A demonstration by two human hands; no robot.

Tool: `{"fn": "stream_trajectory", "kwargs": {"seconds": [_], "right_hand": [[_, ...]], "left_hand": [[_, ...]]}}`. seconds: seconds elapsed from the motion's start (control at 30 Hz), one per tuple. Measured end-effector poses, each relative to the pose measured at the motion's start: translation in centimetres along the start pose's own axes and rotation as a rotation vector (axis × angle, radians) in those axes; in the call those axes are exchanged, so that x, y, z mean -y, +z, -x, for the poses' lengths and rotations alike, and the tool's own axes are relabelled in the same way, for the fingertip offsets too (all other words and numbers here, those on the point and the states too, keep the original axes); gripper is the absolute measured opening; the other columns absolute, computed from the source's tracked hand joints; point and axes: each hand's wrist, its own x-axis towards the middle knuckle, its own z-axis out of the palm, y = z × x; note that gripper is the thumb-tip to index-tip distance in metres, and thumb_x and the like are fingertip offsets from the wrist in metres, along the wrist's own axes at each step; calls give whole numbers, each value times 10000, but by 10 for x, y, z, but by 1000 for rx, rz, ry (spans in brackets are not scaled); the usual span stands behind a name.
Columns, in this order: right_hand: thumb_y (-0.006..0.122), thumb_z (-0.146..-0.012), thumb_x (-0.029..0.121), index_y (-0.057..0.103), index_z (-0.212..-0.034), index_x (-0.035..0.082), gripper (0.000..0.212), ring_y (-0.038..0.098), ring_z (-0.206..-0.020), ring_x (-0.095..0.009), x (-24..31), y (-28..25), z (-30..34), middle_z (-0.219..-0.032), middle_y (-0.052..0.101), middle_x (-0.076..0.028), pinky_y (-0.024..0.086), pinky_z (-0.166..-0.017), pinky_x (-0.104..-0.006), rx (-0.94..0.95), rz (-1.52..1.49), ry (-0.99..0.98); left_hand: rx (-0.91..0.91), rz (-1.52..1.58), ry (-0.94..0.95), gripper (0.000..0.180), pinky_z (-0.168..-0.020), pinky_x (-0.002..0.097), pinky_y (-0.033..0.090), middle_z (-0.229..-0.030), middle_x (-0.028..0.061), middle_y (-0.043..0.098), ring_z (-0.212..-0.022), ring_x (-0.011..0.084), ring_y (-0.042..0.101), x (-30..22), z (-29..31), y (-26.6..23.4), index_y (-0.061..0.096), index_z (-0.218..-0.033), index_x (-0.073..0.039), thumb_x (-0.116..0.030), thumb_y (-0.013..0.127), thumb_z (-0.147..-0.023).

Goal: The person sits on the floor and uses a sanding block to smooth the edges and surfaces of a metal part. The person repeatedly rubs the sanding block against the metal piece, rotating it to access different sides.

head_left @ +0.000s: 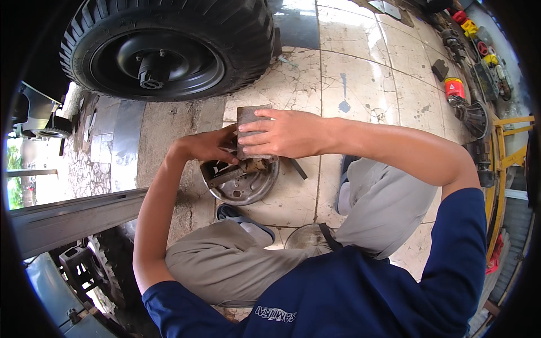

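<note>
A brake shoe (246, 115) with a worn, brown-grey rectangular face stands over a round metal brake backing plate (243, 193) on the floor. Across the shoe's face lie the fingers of my right hand (287, 133), closed on it from the right; the thumb is hidden. My left hand (208, 146) curls in at the shoe's left edge, thumb low beside a cylindrical brass-coloured part (252, 165). Some left fingertips are hidden behind the shoe. Dark metal parts show on the plate under the left hand. Right of the plate, a dark flat strip (298, 169) rests on the tiles.
A large black-rimmed wheel (169, 53) stands just beyond my hands. A metal beam (79, 217) and another tyre (107, 270) are at left. Along the right wall are a red can (454, 88), greasy parts (476, 118) and a yellow frame (499, 163). Cracked tiles (360, 79) cover the floor.
</note>
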Motion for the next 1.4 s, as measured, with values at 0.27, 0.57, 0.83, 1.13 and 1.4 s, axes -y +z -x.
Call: {"fn": "stream_trajectory", "kwargs": {"seconds": [0.27,0.57,0.83,1.13,1.4], "right_hand": [[546,-969,158,715,-1258,152,335,556,-1353,-209,-13,11,-3,-1358,673,-23,432,-1100,-448,-174,-13,-3],[546,-968,167,692,-1304,151,367,547,-1361,-195,-14,10,-2,-1372,665,-16,374,-1180,-461,-141,-62,6],[545,-971,169,673,-1335,157,385,520,-1389,-197,-15,12,-4,-1403,645,-13,368,-1190,-471,-129,-28,-10],[535,-981,140,639,-1373,174,407,500,-1408,-193,-19,1,7,-1457,604,-10,361,-1201,-463,-74,-85,-14],[535,-980,139,641,-1366,183,403,512,-1397,-194,-23,-2,8,-1432,621,-15,369,-1191,-458,-105,6,17]], "left_hand": [[-261,-206,-114,1177,-1166,418,401,-1516,277,460,-1394,360,491,-11,13,28,123,-1609,-10,-394,866,-781],[-405,-261,-151,1238,-1153,408,412,-1488,268,497,-1388,364,502,0,-1,42,169,-1604,-12,-492,887,-717],[-382,-294,-185,1307,-1186,409,377,-1531,291,427,-1432,378,444,-6,2,43,85,-1610,-13,-520,886,-709],[-388,-323,-147,1243,-1129,431,426,-1418,294,541,-1339,395,535,-11,1,45,150,-1575,-25,-516,893,-708],[-386,-285,-142,1237,-1129,428,431,-1444,287,519,-1346,387,528,-9,-2,42,137,-1586,-40,-487,894,-716]]}}
